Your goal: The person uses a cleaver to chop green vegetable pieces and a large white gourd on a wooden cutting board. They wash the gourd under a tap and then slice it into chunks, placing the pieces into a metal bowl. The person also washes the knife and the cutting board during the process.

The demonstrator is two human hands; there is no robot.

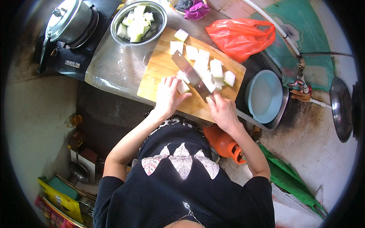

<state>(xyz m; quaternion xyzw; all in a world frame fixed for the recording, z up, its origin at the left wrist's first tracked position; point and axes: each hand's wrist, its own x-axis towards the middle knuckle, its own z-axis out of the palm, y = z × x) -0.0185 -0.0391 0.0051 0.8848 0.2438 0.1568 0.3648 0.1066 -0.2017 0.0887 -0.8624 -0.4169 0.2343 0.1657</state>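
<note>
On a wooden cutting board [154,71] lie several pale chunks of gourd, possibly winter melon, some with a thin green edge. My left hand [168,95] holds one gourd chunk [182,87] near the board's front edge, with fingers and thumb around it. The handle of a kitchen knife [190,74] is in my right hand [223,109]. Its broad blade slants up and left across the board, just right of the held chunk. More gourd chunks [201,61] are right of the blade, partly hidden by it. A steel bowl [114,34] behind the board contains further chunks.
A red plastic bag [239,37] sits behind the board. At right, a light-blue basin [263,97] of cloudy water stands in the sink [285,99]. A lidded pot [67,25] rests on the stove at left. Below the counter is an orange gas cylinder [221,141].
</note>
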